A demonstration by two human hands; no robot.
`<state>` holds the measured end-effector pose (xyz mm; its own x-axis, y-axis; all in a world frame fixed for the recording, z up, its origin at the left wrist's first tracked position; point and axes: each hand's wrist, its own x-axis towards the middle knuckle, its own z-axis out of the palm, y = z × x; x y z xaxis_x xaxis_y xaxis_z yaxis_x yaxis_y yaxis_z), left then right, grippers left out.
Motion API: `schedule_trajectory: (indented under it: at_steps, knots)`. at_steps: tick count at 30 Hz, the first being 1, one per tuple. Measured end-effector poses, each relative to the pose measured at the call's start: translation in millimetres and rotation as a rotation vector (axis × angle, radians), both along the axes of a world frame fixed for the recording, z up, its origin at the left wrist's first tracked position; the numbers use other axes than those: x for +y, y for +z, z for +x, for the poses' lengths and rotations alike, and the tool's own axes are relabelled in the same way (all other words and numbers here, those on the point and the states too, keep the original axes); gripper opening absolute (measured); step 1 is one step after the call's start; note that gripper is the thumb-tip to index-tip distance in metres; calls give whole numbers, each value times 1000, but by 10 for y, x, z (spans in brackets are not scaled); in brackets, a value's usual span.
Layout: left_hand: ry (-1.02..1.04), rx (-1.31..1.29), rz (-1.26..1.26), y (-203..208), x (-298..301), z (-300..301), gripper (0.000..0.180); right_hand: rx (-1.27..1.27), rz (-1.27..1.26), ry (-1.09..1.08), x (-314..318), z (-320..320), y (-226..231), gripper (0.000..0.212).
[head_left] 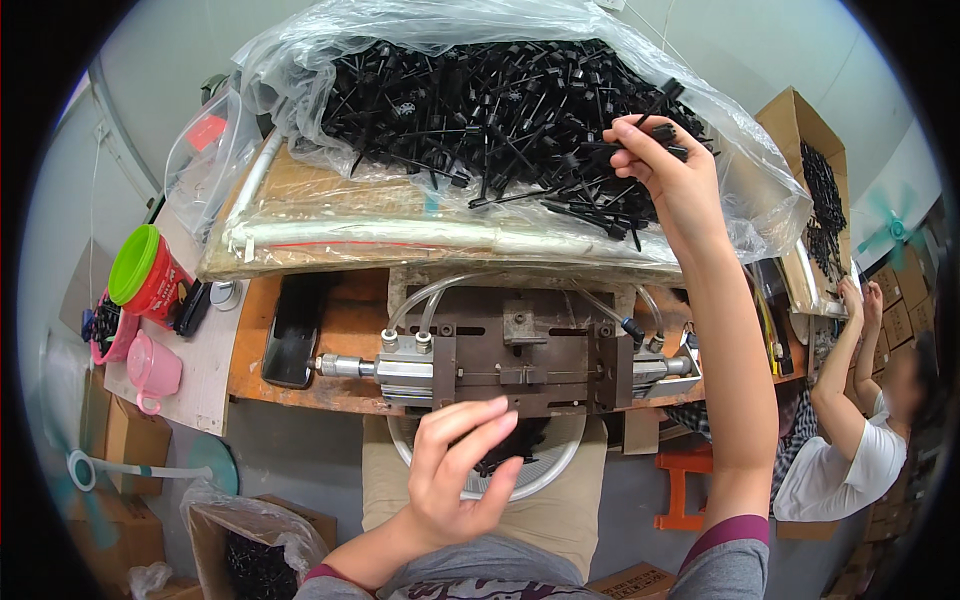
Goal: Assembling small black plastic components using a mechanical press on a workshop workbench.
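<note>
My right hand is closed on a few black plastic stems with knobbed heads, above the right end of a large heap of the same parts. The heap lies in clear plastic sheeting on a tilted cardboard tray with a white front bar. Lower down, my left hand is open, fingers apart, with nothing seen in it. It hovers in front of a metal clamping fixture with a cylinder on each side. Below that hand, a round basket with a pale rim at my lap holds dark parts, partly hidden.
On the orange bench lies a black phone. To its left stand a red tub with a green rim and a pink cup. Air hoses loop behind the fixture. At right, another person reaches toward a box of black parts.
</note>
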<state>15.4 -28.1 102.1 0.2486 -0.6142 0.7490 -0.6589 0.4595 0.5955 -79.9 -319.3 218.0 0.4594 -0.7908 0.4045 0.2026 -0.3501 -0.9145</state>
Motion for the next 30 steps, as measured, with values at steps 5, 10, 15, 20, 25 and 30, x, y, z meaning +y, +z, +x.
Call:
schedule_trajectory:
  at_steps: [5,10,15,20,25,30]
  knots:
    - [-3,35,23,56,-205,21,52,-191,149,69,59,-92,-44,18]
    - [-138,446,76,104,-259,55,68,-281,287,312,674,-196,-243,16]
    - [-440,530,342,47,-121,197,46,-159,689,422,1347,-426,-753,13]
    - [-265,348,355,-28,62,53,43,-311,631,137,1425,-673,-984,14]
    - [-59,97,313,-296,-43,-62,34,-184,342,-153,1594,-738,-1067,16]
    - [21,-224,362,-413,-147,-127,30,-50,103,-251,1744,-814,-1131,18]
